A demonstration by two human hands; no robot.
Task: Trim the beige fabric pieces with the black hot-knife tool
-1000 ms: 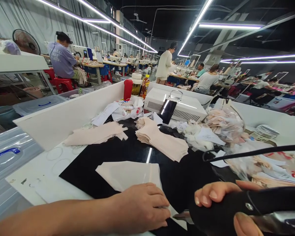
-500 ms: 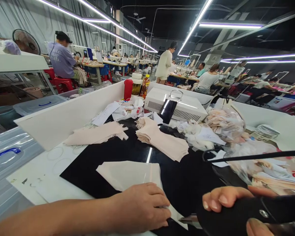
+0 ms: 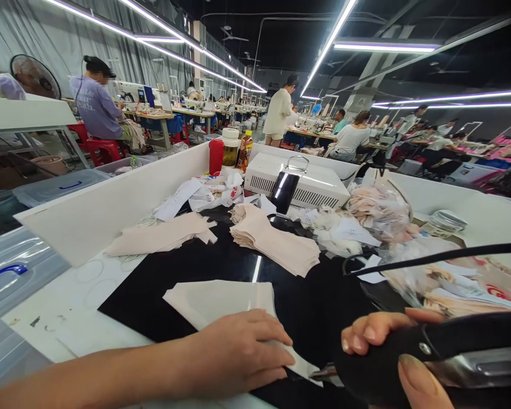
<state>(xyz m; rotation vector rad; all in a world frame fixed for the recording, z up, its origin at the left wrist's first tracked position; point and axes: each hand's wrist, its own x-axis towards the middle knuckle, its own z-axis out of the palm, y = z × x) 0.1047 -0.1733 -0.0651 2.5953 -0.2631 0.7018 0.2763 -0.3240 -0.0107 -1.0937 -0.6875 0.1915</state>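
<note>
My left hand (image 3: 238, 355) lies fingers-down on a pale beige fabric piece (image 3: 215, 301) spread over a glossy black mat (image 3: 187, 270). My right hand (image 3: 392, 352) grips the black handle of a corded hand tool (image 3: 447, 355), whose metal tip (image 3: 323, 373) sits at the fabric's near edge beside my left fingers. Its black cord (image 3: 434, 259) arcs off to the right. Two stacks of the same beige pieces rest farther back: one stack (image 3: 276, 244) at the centre, another stack (image 3: 162, 236) to the left.
A white machine box (image 3: 298, 184) with a phone (image 3: 284, 192) leaning on it stands at the back, beside a red bottle (image 3: 215, 157) and jars. Plastic bags of fabric parts (image 3: 383, 210) crowd the right. White walls (image 3: 111, 201) fence the table. Other people sew at benches behind.
The tool in my right hand dipped slightly lower and right, then came back up and left toward the fabric edge. My left hand stayed pressed on the fabric.
</note>
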